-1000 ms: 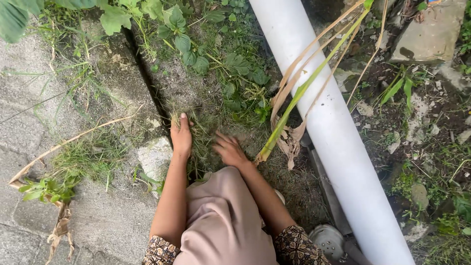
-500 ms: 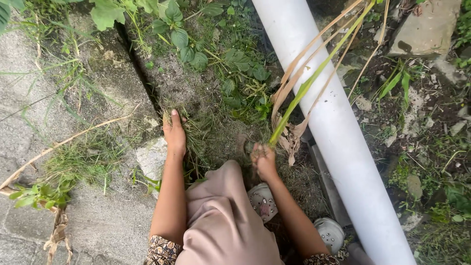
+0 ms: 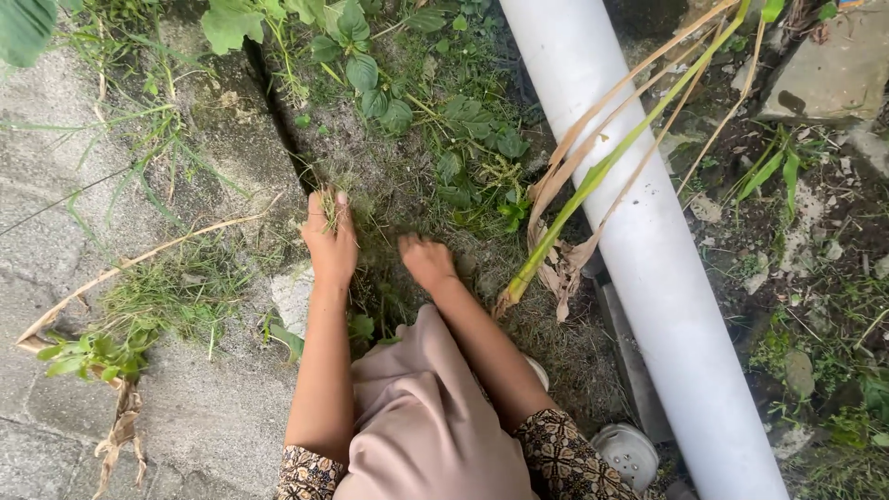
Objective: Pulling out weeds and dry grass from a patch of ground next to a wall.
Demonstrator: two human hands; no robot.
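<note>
My left hand (image 3: pixel 331 239) rests palm down on a patch of short grass and weeds (image 3: pixel 407 185), with a few blades caught between its fingers. My right hand (image 3: pixel 427 261) sits a little to the right, fingers curled down into the grass and dirt. Both arms reach forward over my knees, which are covered by a beige cloth (image 3: pixel 421 417). A tall plant with a green stalk and dry brown leaves (image 3: pixel 602 171) leans across a thick white pipe (image 3: pixel 648 250) just right of my right hand.
Cracked concrete slabs (image 3: pixel 83 278) lie to the left, with a dark gap (image 3: pixel 278 120) along their edge. Broad-leaved weeds (image 3: pixel 361 65) grow ahead. Right of the pipe are soil, stones and a concrete chunk (image 3: pixel 824 74). A light shoe (image 3: pixel 625 454) shows by the pipe.
My right hand has moved left, away from the plant's base and back beside my left hand. My left hand has slid slightly forward into the grass.
</note>
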